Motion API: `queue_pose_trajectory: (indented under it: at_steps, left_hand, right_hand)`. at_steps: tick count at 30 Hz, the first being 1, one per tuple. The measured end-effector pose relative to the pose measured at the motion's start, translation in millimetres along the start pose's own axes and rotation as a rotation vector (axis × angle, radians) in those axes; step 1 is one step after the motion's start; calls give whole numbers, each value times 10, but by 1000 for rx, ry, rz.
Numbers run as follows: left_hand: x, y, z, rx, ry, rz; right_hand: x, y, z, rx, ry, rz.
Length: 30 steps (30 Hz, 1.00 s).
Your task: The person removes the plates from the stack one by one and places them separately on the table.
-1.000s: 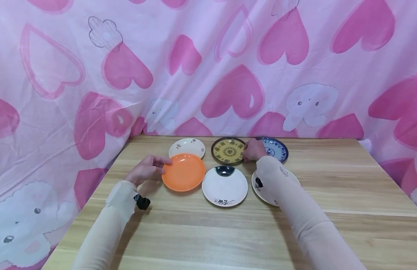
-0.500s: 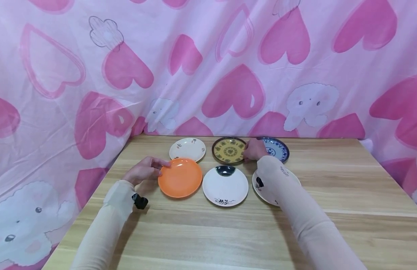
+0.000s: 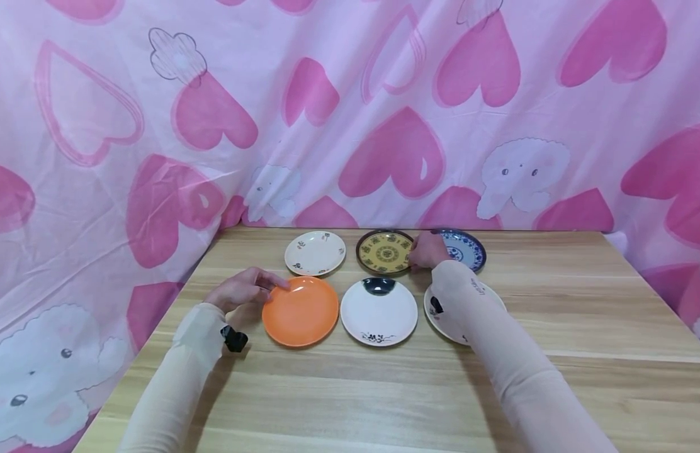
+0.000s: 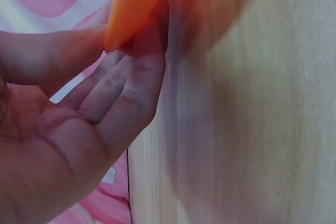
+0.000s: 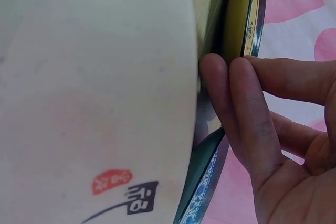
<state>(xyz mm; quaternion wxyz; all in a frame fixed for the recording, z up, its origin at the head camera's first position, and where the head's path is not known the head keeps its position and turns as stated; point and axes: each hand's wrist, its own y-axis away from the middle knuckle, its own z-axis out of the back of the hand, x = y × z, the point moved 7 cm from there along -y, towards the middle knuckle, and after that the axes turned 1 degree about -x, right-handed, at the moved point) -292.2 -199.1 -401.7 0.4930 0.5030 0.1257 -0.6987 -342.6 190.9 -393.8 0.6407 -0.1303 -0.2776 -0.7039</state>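
My left hand (image 3: 243, 290) pinches the left rim of an orange plate (image 3: 301, 313) at the front left. In the left wrist view, the thumb is on one face of the orange plate (image 4: 137, 3) and the fingers are beneath. My right hand (image 3: 429, 251) pinches the right rim of a yellow patterned plate (image 3: 384, 253) with a dark edge, at the back middle. The right wrist view shows thumb and fingertips meeting at the yellow plate's edge (image 5: 242, 22). Behind the right hand, a blue-and-white plate (image 3: 466, 251) is partly hidden.
A cream plate with small motifs (image 3: 315, 253) lies behind the orange one. A white plate with a dark green patch (image 3: 379, 314) lies at the front middle. Under the right forearm is another pale plate (image 3: 440, 318), partly covered. A pink heart-print cloth (image 3: 304, 151) hangs behind the wooden table (image 3: 338, 396).
The orange plate has moved toward me and slightly left with my left hand pinching it, and no longer overlaps the cream plate in the head view. My right hand and the yellow plate stay put.
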Motion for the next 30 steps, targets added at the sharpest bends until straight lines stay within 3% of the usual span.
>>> queue_pose_trajectory:
  at_steps: [6, 11, 23, 30]
  left_hand:
    - [-10, -4, -46, 72, -22, -39]
    - [0, -6, -59, 100, -49, -18]
    - [-106, 10, 0, 30, -168, 66]
    - [-158, 20, 11, 22, -179, 84]
  right_hand:
    - [6, 6, 9, -6, 0, -10]
    - [16, 29, 7, 2, -6, -7]
    - [-7, 2, -3, 7, -8, -25]
    - [8, 39, 7, 1, 8, -11]
